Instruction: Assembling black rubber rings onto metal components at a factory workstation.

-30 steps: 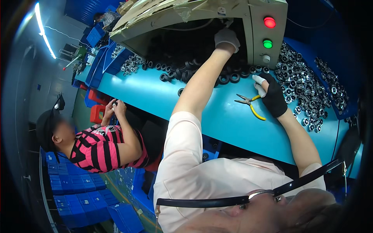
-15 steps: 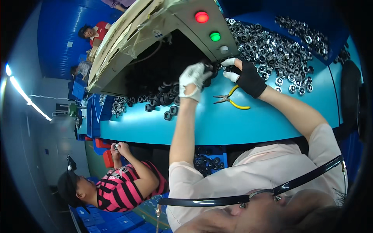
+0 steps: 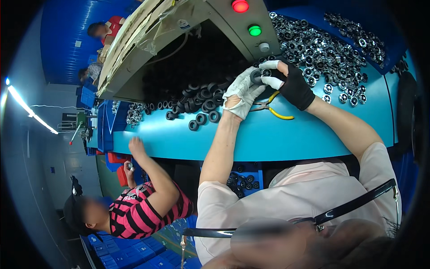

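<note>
1. A small black rubber ring (image 3: 256, 76) sat pinched between both hands, over the far part of the blue table (image 3: 268, 139), just below the grey machine (image 3: 233, 27).
2. The left hand (image 3: 242, 92), in a white knit glove, closed its fingertips on the ring's left side.
3. The right hand (image 3: 286, 80), in a black glove with white fingertips, closed on a small shiny metal part (image 3: 267, 72) touching the ring.
4. Yellow-handled pliers (image 3: 273, 110) lay just near of the hands.
5. Black rings (image 3: 201, 101) were heaped to the left; shiny metal parts (image 3: 322, 49) spread to the right.
</note>
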The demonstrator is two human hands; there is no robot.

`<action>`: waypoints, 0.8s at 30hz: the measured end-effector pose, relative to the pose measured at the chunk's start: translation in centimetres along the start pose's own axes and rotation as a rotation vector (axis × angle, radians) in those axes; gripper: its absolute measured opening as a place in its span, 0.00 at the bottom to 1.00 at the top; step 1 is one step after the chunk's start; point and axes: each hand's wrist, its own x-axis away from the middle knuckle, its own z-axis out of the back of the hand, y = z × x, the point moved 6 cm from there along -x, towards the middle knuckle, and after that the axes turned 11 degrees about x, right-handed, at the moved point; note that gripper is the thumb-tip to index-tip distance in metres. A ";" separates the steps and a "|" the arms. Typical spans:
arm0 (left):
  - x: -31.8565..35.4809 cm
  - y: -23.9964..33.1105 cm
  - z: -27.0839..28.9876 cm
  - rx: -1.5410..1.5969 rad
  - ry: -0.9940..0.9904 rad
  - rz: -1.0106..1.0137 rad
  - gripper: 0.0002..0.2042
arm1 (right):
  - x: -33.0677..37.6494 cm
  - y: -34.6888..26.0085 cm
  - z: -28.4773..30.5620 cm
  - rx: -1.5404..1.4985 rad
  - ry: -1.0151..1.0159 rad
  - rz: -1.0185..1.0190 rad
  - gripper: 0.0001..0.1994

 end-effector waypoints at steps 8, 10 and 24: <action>0.3 0.6 0.1 0.015 -0.006 -0.044 0.22 | 0.1 -0.1 0.2 0.008 0.006 0.010 0.15; 0.1 0.6 0.1 0.010 0.016 -0.041 0.23 | 0.2 0.3 0.3 0.018 0.009 0.007 0.15; 0.1 0.3 0.6 0.040 0.064 -0.034 0.22 | 0.5 0.9 -0.2 0.038 -0.010 -0.004 0.16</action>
